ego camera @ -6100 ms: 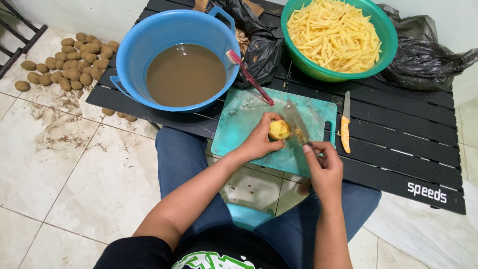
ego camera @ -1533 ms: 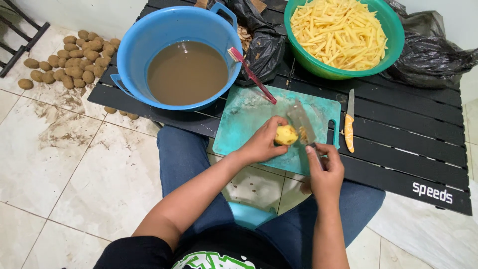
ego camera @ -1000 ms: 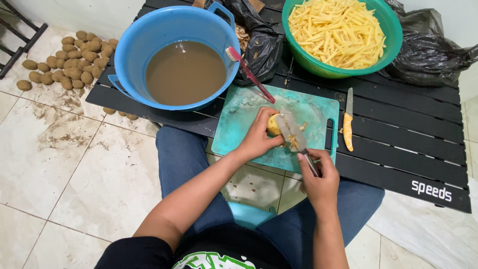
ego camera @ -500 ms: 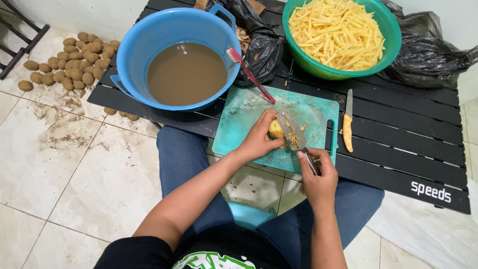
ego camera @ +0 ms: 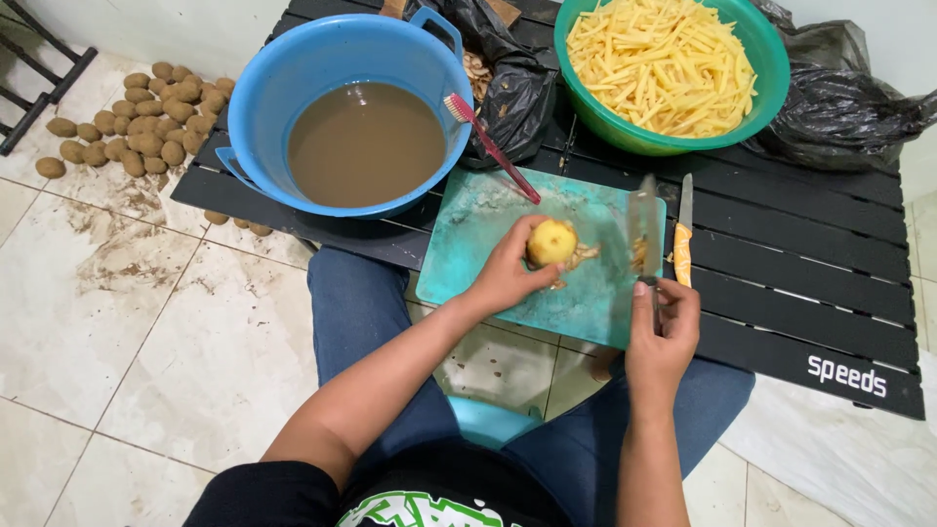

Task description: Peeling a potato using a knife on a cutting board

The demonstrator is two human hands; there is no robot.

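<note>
Peeled yellow potato (ego camera: 551,241) gripped in left hand (ego camera: 505,277), held on teal cutting board (ego camera: 468,254) near its centre. Knife (ego camera: 644,226) clasped in right hand (ego camera: 661,337), blade upright just right of potato, apart from it. Judged advice — potato to be kept flat and steady, fingertips curled back from blade, cuts kept even. Nearby: green bowl of potato strips (ego camera: 669,66), blue tub of brown water (ego camera: 363,141), second knife with orange handle (ego camera: 683,249).
</note>
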